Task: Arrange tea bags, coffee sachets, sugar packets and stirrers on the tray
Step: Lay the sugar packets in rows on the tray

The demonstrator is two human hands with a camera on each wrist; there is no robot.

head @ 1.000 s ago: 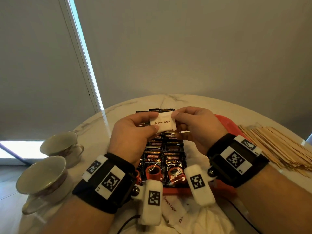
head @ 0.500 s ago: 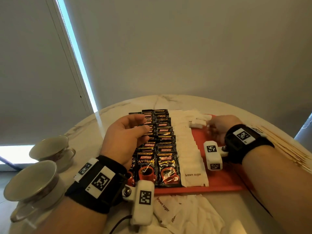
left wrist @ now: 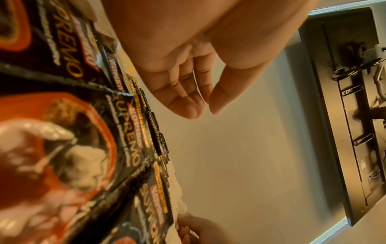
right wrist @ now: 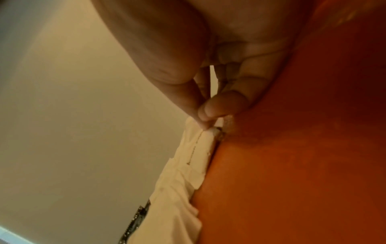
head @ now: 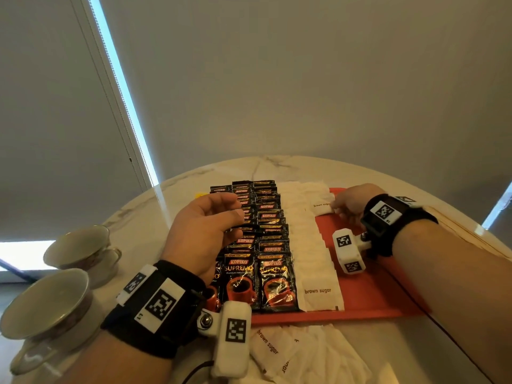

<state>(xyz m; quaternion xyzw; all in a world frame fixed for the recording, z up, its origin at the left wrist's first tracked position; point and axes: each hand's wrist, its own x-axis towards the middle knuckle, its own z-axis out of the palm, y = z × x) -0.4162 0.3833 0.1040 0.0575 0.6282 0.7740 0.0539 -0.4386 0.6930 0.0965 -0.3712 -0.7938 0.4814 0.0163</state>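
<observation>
My right grip pinches a brown sugar packet at the red tray's far end, my left grip loosely curled, empty, above Kopiko sachets.

Bare tray lies right of the sugar packets. Two cups crowd the surface's left edge; stirrers line its right.

A round, pale marble table fills the lower half of the frame. On it at centre lies a red tray. Two teacups sit at lower left, loose white brown sugar packets lie at the bottom edge, and wooden stirrers at far right.
</observation>
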